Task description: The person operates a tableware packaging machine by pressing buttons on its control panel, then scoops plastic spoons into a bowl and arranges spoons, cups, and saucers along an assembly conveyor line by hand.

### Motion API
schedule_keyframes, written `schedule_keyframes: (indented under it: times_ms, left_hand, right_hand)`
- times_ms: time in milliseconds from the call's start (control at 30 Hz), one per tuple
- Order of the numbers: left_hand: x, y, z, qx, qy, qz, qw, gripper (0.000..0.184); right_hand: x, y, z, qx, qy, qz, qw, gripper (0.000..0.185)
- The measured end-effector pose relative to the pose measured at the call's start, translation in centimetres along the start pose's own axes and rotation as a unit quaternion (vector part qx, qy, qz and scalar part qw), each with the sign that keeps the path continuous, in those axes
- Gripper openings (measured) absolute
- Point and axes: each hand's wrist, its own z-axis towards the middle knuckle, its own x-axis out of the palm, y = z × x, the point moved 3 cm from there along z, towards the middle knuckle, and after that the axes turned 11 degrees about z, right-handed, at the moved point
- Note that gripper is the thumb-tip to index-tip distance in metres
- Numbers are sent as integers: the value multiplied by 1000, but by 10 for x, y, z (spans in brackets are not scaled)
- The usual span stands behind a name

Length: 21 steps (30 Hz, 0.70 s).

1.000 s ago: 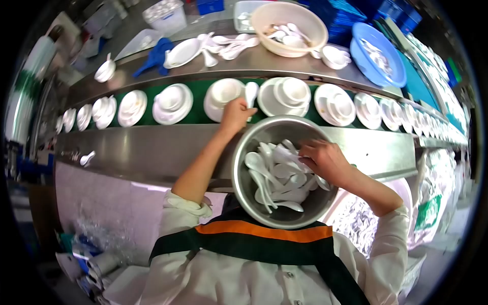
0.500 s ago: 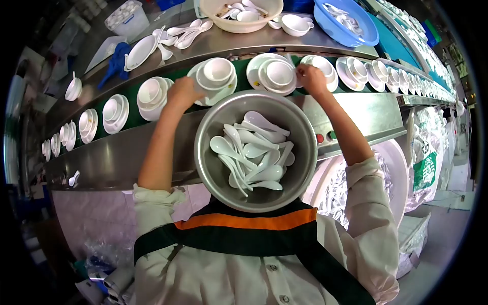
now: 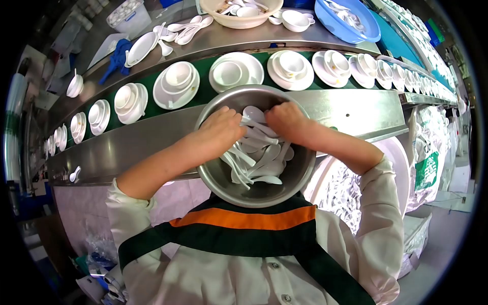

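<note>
A steel bowl [image 3: 204, 168] in front of my chest holds a heap of white soup spoons [image 3: 267, 165]. Both my hands are over its far half. My left hand [image 3: 221, 129] reaches in from the left, its fingers curled round a spoon among the others. Across from it, my right hand [image 3: 286, 121] is closed, fingertips pinching a spoon near the bowl's far side. Parts of these spoons are hidden by my fingers. Just beyond the bowl, a cup and saucer set [image 3: 227, 73] on a plate rests on the green belt.
More stacked tableware sets [image 3: 176, 84] line the green conveyor belt [image 3: 203, 94]. Behind it stand a cream basin [image 3: 239, 23] and a blue basin [image 3: 363, 33] with spoons. A large tub [image 3: 396, 168] of spoons is at my right. A lone spoon [image 3: 75, 174] lies on the steel ledge.
Both hands have come back from the tableware on the belt into the steel bowl and closed on spoons. The tableware sets have shifted left along the belt.
</note>
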Motion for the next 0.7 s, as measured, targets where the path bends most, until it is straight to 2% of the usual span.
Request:
schedule_keyframes:
  times_ms: [67, 100, 133, 167, 200, 233, 267, 300, 333, 367, 400, 433, 500, 567, 600, 633, 700]
  left_hand:
    - [0, 3, 0, 18, 23, -8, 1000, 17]
    - [0, 4, 2, 36, 50, -17, 998, 16]
    - [-4, 7, 2, 36, 52, -17, 998, 16]
    - [-9, 13, 1, 12, 73, -109, 991, 16]
    - [-14, 17, 4, -11, 96, -201, 975, 17]
    - [-20, 24, 4, -40, 85, -238, 967, 14]
    - [-29, 33, 4, -67, 102, -301, 946, 12]
    - [-33, 42, 6, -95, 120, -363, 919, 12]
    - [-29, 54, 7, -159, 62, -441, 881, 14]
    - [-21, 67, 5, -222, 4, -511, 830, 17]
    - [-11, 82, 6, -243, -72, -543, 801, 19]
    - [1, 95, 8, -276, -125, -565, 768, 19]
    - [38, 112, 11, -341, -199, -604, 692, 19]
    - [58, 110, 16, -345, -241, -652, 631, 17]
    - [57, 104, 16, -360, -254, -648, 621, 19]
    - [58, 98, 18, -365, -256, -660, 604, 20]
    - [62, 96, 23, -376, -257, -643, 615, 17]
  right_hand:
    - [10, 1, 1, -33, -48, 57, 997, 13]
    - [7, -5, 1, -36, -50, 56, 997, 13]
    - [-4, -11, -1, -11, -105, 94, 990, 11]
    - [-17, -20, -3, 15, -158, 131, 979, 9]
    - [-31, -35, -10, 3, -212, 219, 952, 7]
    - [-38, -55, -10, 24, -221, 362, 905, 9]
    - [-48, -74, -8, 34, -287, 350, 891, 10]
    - [-47, -102, -3, 99, -326, 346, 874, 14]
    - [-42, -128, 5, 185, -342, 304, 869, 15]
    - [-30, -147, 15, 226, -355, 231, 877, 19]
    - [-11, -164, 29, 279, -329, 211, 877, 21]
    - [11, -172, 45, 276, -327, 211, 879, 21]
    - [48, -177, 73, 213, -262, 199, 920, 23]
    - [50, -152, 91, 179, -233, 252, 922, 20]
    - [40, -135, 92, 187, -117, 470, 855, 18]
    - [35, -127, 89, 189, -115, 471, 854, 18]
    - [21, -116, 85, 126, -140, 460, 868, 17]
